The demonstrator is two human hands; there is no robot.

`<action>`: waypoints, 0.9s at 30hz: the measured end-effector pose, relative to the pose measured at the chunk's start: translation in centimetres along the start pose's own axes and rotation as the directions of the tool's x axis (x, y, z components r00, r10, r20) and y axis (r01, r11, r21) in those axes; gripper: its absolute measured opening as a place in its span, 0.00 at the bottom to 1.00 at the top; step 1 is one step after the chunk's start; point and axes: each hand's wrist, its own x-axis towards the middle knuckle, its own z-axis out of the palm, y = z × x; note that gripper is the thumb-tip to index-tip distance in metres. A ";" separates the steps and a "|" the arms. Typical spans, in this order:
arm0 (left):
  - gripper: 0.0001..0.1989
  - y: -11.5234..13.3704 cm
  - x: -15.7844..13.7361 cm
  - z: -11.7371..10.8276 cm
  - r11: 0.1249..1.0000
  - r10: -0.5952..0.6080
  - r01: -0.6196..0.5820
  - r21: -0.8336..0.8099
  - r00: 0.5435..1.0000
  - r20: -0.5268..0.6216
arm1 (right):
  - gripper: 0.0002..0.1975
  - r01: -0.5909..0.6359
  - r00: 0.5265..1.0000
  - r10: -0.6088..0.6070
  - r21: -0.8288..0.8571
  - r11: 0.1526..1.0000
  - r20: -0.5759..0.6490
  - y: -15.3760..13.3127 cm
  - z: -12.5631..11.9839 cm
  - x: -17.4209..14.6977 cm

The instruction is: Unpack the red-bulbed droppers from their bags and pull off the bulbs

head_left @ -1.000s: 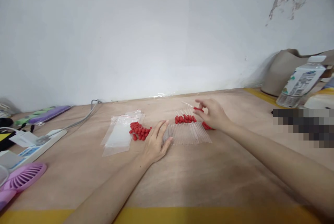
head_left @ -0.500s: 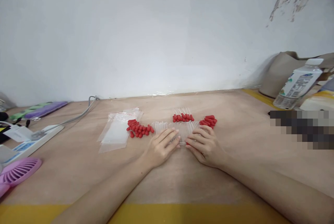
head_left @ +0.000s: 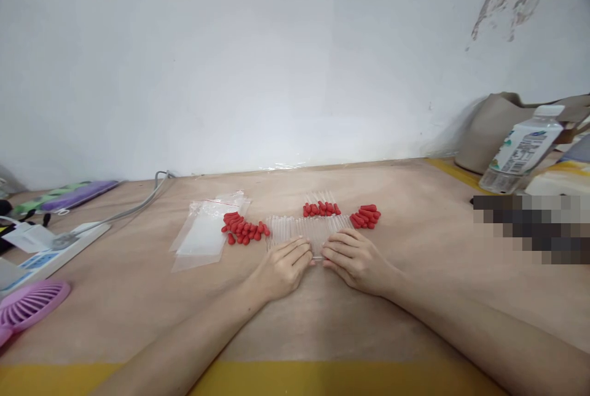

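Observation:
A row of clear glass dropper tubes (head_left: 318, 237) lies side by side on the table, pointing away from me. Over its near left part rests my left hand (head_left: 284, 268), fingers together on top and thumb against the front edge. My right hand (head_left: 357, 261) grips the right part the same way, fingers curled over the near ends. A short gap between the hands shows bare tubes. Beyond the row lie several tubes with red rubber bulbs (head_left: 321, 208) on their near ends. Loose red bulbs (head_left: 244, 230) are heaped at the left, and a smaller heap of red bulbs (head_left: 366, 216) sits at the right.
Clear zip bags (head_left: 207, 233) lie left of the bulbs. Further left are a power strip (head_left: 69, 254) with a grey cable, a pink fan (head_left: 34, 304) and a purple-green pouch (head_left: 78, 194). At the right stand a plastic bottle (head_left: 523, 150) and a grey bag (head_left: 482, 131).
My hands have drawn slightly nearer to me along the tubes, baring more of the row. A red bit seen by my right fingers is now hidden. The view has shifted slightly.

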 end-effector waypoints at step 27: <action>0.07 -0.2 -0.6 -0.5 0.983 -0.069 0.063 -0.172 0.997 -0.028 | 0.10 0.278 0.957 -0.290 -0.255 0.926 -0.008 1.1 -1.8 -0.6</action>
